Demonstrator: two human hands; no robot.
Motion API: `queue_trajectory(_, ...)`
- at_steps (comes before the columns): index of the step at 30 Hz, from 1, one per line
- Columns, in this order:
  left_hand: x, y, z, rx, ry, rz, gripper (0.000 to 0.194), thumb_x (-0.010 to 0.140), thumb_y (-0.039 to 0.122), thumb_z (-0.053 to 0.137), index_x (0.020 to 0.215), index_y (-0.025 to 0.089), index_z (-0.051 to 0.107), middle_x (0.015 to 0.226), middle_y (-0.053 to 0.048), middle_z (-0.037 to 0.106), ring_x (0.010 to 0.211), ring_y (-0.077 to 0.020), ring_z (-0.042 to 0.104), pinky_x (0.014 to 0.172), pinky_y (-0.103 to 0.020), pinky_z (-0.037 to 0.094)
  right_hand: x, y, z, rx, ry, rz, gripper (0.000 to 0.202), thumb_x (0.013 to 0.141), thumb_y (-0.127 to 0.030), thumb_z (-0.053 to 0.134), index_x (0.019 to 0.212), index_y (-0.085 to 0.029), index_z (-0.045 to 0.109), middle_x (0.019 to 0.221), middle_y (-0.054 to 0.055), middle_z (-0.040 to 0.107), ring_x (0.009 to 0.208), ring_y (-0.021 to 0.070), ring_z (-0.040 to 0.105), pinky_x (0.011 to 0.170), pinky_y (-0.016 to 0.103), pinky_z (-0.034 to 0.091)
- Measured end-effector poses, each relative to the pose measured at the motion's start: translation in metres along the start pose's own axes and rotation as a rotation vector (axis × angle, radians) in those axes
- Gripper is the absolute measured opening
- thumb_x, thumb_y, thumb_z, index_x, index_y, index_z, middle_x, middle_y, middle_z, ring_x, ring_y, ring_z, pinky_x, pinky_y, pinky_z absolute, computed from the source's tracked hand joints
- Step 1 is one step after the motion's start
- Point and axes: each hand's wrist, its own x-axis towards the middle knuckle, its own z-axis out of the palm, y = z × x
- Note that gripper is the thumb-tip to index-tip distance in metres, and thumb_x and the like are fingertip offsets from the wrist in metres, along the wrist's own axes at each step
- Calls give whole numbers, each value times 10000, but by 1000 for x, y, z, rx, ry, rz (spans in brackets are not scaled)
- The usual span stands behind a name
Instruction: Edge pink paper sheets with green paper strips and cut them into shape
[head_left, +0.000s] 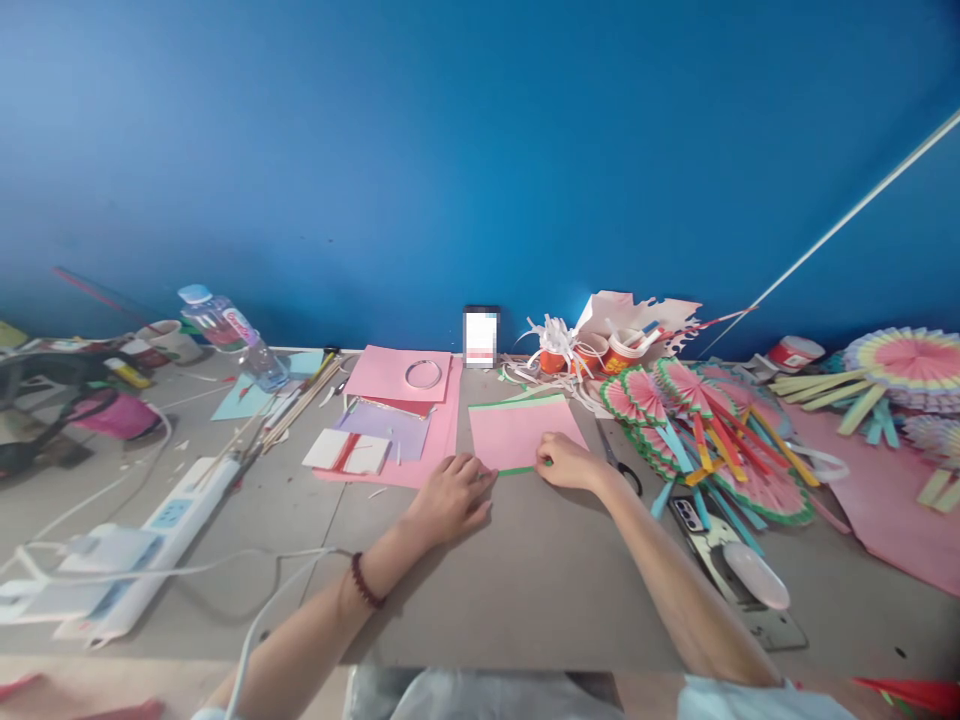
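Note:
A pink sheet of paper (517, 432) with green strips along its far and near edges lies flat on the table in front of me. My right hand (568, 463) has its fingers pinched together at the sheet's near edge, toward the right. At the near left corner, my left hand (452, 496) rests on the table with its thumb apart and its fingertips at the paper. A pair of scissors (624, 470) lies just right of my right hand, partly hidden by it.
On the left are pink paper, a metal ring (424, 374), a water bottle (236, 330) and a power strip (161, 545) with cables. Folded paper fans (697, 420), a phone (690, 520) and a white mouse (756, 575) occupy the right. A lit screen (481, 338) leans against the blue wall.

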Motion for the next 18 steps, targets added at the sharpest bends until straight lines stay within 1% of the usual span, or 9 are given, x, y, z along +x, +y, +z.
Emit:
queue_trajectory(6,-1,0,-1,-7,16,-3,423,830,310,531,1243,222,520,1046,-81,550,1021,-247,486,880,-392,402,0,0,0,4,-6,7,181,775,-160,524,656,-146,659,890,75,609,811,153,560,718,201,400)
queue_trajectory(10,-1,0,1,-7,28,5,422,829,309,534,1243,230,518,1041,-77,550,1020,-244,488,875,-388,402,0,-2,-1,-9,-9,22,187,774,-160,527,650,-154,668,901,84,618,841,162,566,728,201,399)
queue_trajectory(14,-1,0,0,6,27,13,417,829,313,534,1233,212,520,1043,-76,554,1017,-241,486,876,-378,399,0,-4,-3,-21,-16,38,189,773,-166,531,654,-154,677,912,94,629,873,173,571,735,200,398)
queue_trajectory(18,1,3,-1,43,14,18,406,814,283,535,1208,183,525,1053,-83,557,1006,-244,482,876,-383,391,2,-4,-4,-29,-27,55,174,765,-178,540,684,-146,691,932,95,643,822,164,582,711,201,400)
